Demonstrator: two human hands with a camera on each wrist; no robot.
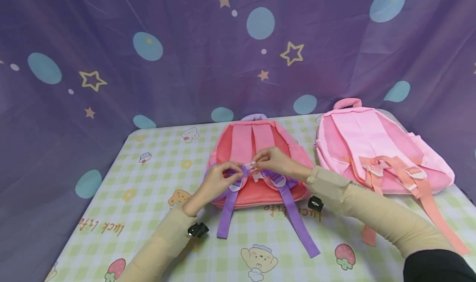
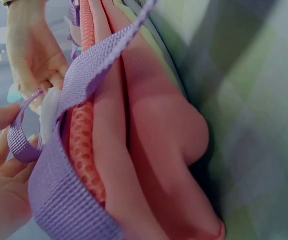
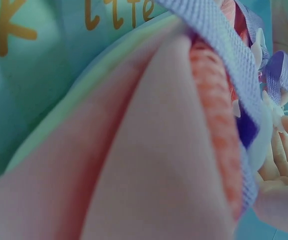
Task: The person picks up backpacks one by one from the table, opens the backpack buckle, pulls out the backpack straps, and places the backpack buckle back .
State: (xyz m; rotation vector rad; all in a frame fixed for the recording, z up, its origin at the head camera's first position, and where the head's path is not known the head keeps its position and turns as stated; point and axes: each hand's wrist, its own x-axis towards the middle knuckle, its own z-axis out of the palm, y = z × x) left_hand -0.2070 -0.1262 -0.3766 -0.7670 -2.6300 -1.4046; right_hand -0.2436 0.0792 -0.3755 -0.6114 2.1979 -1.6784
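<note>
A coral-pink backpack [image 1: 241, 143] lies with its shoulder straps facing up. The left hand [image 1: 219, 178] pinches a purple webbing strap [image 2: 21, 142], which bends into a loop between thumb and fingers. At the end of that webbing is a white plastic buckle [image 1: 250, 166]. Close beside it, the right hand [image 1: 273, 160] pinches the white buckle piece with thumb and fingertips. A second white buckle piece [image 1: 258, 176] lies just below on the pack. White strap adjusters [image 1: 278, 180] sit on the purple straps, whose loose ends hang toward the near side. Fingers partly hide the buckle.
A light pink backpack [image 1: 366, 137] with orange straps [image 1: 427, 207] lies at the right, partly behind the right forearm. Both packs rest on a green checked tablecloth [image 1: 148, 183]. A purple curtain [image 1: 193, 67] with stars and blue dots hangs behind the table.
</note>
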